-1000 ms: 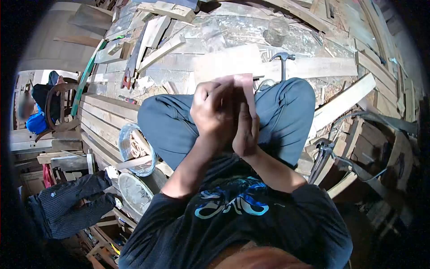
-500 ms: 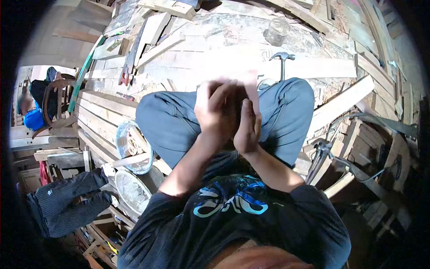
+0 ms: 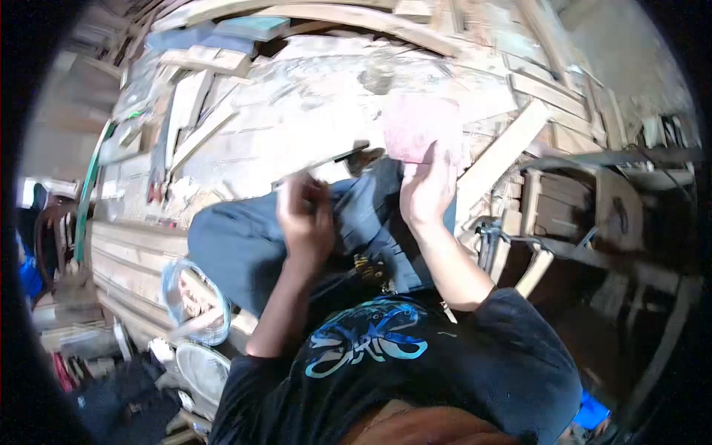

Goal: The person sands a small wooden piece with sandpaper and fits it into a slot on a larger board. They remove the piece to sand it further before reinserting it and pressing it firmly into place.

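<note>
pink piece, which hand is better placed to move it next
Probably the right hand: it is at the near edge of the pink piece, while the left hand is apart from it.

Nowhere clearly legible as a word, brand or number. Printed across the chest of the black T-shirt (image 3: 504,363) in looped, letter-like shapes (image 3: 363,345) of pale blue and white, but too stylised and blurred to spell out. Set just beside this print as a small pale mark (image 3: 446,334), likewise too tiny to read.
</note>
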`<control>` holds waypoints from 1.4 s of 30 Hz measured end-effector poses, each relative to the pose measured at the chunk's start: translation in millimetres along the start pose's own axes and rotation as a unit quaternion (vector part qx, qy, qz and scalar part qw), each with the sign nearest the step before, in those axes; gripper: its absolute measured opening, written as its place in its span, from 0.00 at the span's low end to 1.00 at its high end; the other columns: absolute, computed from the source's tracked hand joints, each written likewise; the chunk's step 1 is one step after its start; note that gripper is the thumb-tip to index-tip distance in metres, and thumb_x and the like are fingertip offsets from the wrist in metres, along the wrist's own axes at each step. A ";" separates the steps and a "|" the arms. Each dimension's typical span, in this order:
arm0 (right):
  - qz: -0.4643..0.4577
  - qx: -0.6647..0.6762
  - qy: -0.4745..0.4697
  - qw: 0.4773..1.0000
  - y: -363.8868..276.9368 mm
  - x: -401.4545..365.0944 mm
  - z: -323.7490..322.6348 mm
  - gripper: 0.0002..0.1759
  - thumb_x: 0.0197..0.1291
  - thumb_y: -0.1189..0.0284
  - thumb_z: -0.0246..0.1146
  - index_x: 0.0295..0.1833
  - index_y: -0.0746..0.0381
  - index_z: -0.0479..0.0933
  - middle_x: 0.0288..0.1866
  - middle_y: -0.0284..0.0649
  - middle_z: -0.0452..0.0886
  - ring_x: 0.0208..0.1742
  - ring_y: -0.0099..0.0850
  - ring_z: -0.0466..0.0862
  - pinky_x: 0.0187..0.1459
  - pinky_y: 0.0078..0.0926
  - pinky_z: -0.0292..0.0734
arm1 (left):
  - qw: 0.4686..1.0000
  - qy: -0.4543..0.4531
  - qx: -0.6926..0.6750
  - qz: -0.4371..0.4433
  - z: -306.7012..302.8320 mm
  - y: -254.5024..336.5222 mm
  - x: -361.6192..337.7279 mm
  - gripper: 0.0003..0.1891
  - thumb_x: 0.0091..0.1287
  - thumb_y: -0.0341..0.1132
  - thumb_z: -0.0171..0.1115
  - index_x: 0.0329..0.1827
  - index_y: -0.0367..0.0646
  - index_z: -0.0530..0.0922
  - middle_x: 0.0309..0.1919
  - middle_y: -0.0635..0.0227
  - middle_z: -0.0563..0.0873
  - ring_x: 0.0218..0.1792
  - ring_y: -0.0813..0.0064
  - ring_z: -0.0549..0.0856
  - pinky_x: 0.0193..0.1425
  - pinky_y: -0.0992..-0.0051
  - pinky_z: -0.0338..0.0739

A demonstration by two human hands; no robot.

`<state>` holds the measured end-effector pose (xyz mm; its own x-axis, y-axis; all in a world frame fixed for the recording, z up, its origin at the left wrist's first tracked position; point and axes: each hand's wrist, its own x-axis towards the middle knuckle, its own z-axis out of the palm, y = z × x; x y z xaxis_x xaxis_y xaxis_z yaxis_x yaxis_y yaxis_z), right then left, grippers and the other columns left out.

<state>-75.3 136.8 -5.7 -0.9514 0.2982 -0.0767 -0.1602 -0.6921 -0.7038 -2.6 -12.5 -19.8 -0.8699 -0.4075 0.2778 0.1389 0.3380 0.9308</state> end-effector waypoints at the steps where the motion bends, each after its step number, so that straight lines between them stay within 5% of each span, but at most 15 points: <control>1: -0.025 -0.058 -0.111 0.992 -11.9 8.2 -7.5 0.22 0.79 0.65 0.48 0.70 0.66 0.67 0.63 0.45 0.76 0.65 0.35 0.76 0.65 0.38 0.71 | 0.990 0.043 -0.118 -0.058 0.0 5.1 18.1 0.13 0.70 0.26 0.60 0.56 0.36 0.81 0.35 0.69 0.80 0.37 0.75 0.79 0.46 0.73 0.76; 5: -0.117 -0.396 -0.114 0.904 -32.3 -10.9 -14.4 0.22 0.78 0.63 0.51 0.63 0.71 0.73 0.54 0.40 0.81 0.55 0.25 0.77 0.59 0.26 0.71 | 0.943 -0.027 -0.274 -0.187 -12.6 42.4 69.0 0.09 0.75 0.30 0.49 0.49 0.34 0.76 0.41 0.66 0.79 0.42 0.77 0.78 0.48 0.76 0.75; 6: -0.129 -0.375 -0.146 0.906 -30.9 -16.0 -16.3 0.20 0.77 0.65 0.53 0.59 0.71 0.76 0.51 0.39 0.82 0.53 0.24 0.78 0.57 0.26 0.72 | 0.973 -0.086 -0.210 -0.048 -10.0 24.1 67.3 0.10 0.76 0.35 0.47 0.45 0.38 0.75 0.39 0.65 0.79 0.41 0.75 0.79 0.47 0.74 0.75; 10: -0.029 -0.352 -0.265 0.897 -53.3 -37.0 4.1 0.17 0.75 0.68 0.56 0.58 0.70 0.76 0.49 0.36 0.82 0.52 0.22 0.79 0.56 0.24 0.73 | 0.713 -0.249 -0.588 -0.289 -9.1 -45.8 61.6 0.18 0.79 0.50 0.43 0.40 0.45 0.72 0.42 0.61 0.81 0.46 0.66 0.81 0.53 0.66 0.76; 13: -0.014 -0.381 -0.281 0.881 -46.6 -35.3 8.8 0.14 0.71 0.70 0.61 0.55 0.69 0.77 0.45 0.34 0.83 0.48 0.20 0.79 0.52 0.23 0.75 | 0.735 -0.201 -0.550 -0.342 2.7 -21.2 42.9 0.22 0.81 0.57 0.40 0.45 0.48 0.71 0.47 0.61 0.83 0.50 0.68 0.82 0.62 0.63 0.74; 14: 0.006 -0.392 -0.287 0.874 -44.8 -33.6 10.6 0.14 0.71 0.70 0.62 0.54 0.69 0.77 0.44 0.33 0.83 0.47 0.20 0.79 0.51 0.23 0.76 | 0.764 -0.174 -0.512 -0.353 -3.7 27.7 41.3 0.10 0.79 0.39 0.53 0.39 0.49 0.67 0.35 0.74 0.74 0.39 0.80 0.76 0.51 0.72 0.74; 18: -0.031 -0.570 -0.368 0.734 -74.0 -24.5 22.8 0.18 0.68 0.67 0.65 0.56 0.68 0.77 0.46 0.50 0.86 0.50 0.39 0.86 0.52 0.34 0.79 | 0.845 -0.145 -0.473 -0.203 -6.1 -2.3 35.2 0.14 0.69 0.21 0.61 0.36 0.49 0.65 0.31 0.78 0.71 0.34 0.86 0.72 0.43 0.82 0.69; 23: -0.309 -0.740 -0.177 0.571 -247.7 -12.1 45.9 0.22 0.67 0.64 0.65 0.62 0.63 0.78 0.51 0.50 0.85 0.53 0.38 0.87 0.54 0.34 0.81 | 0.896 0.014 -0.384 -0.222 -26.1 -14.4 50.4 0.13 0.70 0.27 0.63 0.33 0.49 0.66 0.29 0.77 0.72 0.33 0.85 0.71 0.39 0.80 0.68; 25: -0.485 -0.799 -0.052 0.352 -341.1 -29.3 66.0 0.16 0.69 0.66 0.64 0.56 0.63 0.82 0.49 0.45 0.86 0.50 0.32 0.86 0.51 0.29 0.80 | 0.894 0.045 -0.392 -0.213 -30.0 -14.0 55.0 0.13 0.71 0.29 0.62 0.33 0.49 0.65 0.29 0.77 0.71 0.31 0.85 0.71 0.37 0.80 0.68; 26: -0.507 -0.751 -0.013 0.424 -388.6 -30.1 58.0 0.15 0.70 0.66 0.63 0.55 0.64 0.82 0.48 0.43 0.86 0.48 0.28 0.85 0.51 0.27 0.79 | 0.894 0.056 -0.402 -0.190 -29.3 -26.5 56.7 0.12 0.71 0.29 0.61 0.33 0.49 0.65 0.29 0.76 0.71 0.31 0.84 0.71 0.36 0.79 0.69; 28: -0.528 -0.783 0.112 0.309 -483.8 -51.5 47.5 0.19 0.72 0.64 0.62 0.60 0.65 0.79 0.49 0.41 0.86 0.49 0.26 0.84 0.53 0.26 0.78 | 0.890 0.074 -0.403 -0.199 -27.5 -3.4 55.3 0.12 0.72 0.28 0.59 0.33 0.48 0.65 0.28 0.76 0.71 0.27 0.85 0.70 0.32 0.79 0.69; 34: -0.298 -0.838 0.292 0.352 -754.7 -68.9 -71.7 0.28 0.72 0.53 0.60 0.63 0.65 0.77 0.53 0.42 0.85 0.55 0.26 0.81 0.54 0.23 0.74 | 0.922 0.036 -0.348 -0.168 -17.3 -17.9 50.5 0.14 0.72 0.29 0.60 0.30 0.49 0.64 0.26 0.78 0.68 0.27 0.86 0.67 0.31 0.79 0.67; 36: -0.257 -0.884 0.196 0.338 -766.1 -60.7 -94.3 0.35 0.69 0.45 0.60 0.66 0.64 0.76 0.47 0.34 0.83 0.48 0.25 0.78 0.44 0.27 0.74 | 0.928 0.038 -0.333 -0.164 -12.8 -24.9 48.4 0.15 0.72 0.29 0.60 0.29 0.50 0.63 0.26 0.79 0.67 0.26 0.86 0.65 0.31 0.79 0.66; 39: -0.066 -0.853 0.269 0.442 -755.1 -64.8 -79.4 0.37 0.67 0.44 0.61 0.69 0.62 0.73 0.61 0.41 0.80 0.58 0.29 0.78 0.60 0.28 0.71 | 0.936 0.031 -0.308 -0.165 -10.4 -31.4 45.7 0.16 0.71 0.30 0.61 0.29 0.50 0.62 0.25 0.79 0.66 0.26 0.87 0.64 0.30 0.80 0.63; 42: -0.046 -0.836 0.271 0.474 -743.2 -62.5 -61.1 0.37 0.65 0.44 0.62 0.68 0.61 0.74 0.59 0.40 0.80 0.56 0.28 0.78 0.59 0.28 0.71 | 0.940 0.019 -0.297 -0.164 -10.6 -47.3 46.2 0.16 0.71 0.30 0.61 0.28 0.50 0.62 0.25 0.80 0.65 0.26 0.87 0.64 0.30 0.80 0.62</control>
<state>119.2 672.7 479.0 -0.6805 0.7156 0.1576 0.6699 0.6947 -0.2620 -44.3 -56.3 -48.5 -0.8961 -0.4410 -0.0493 0.1162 -0.3403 0.9331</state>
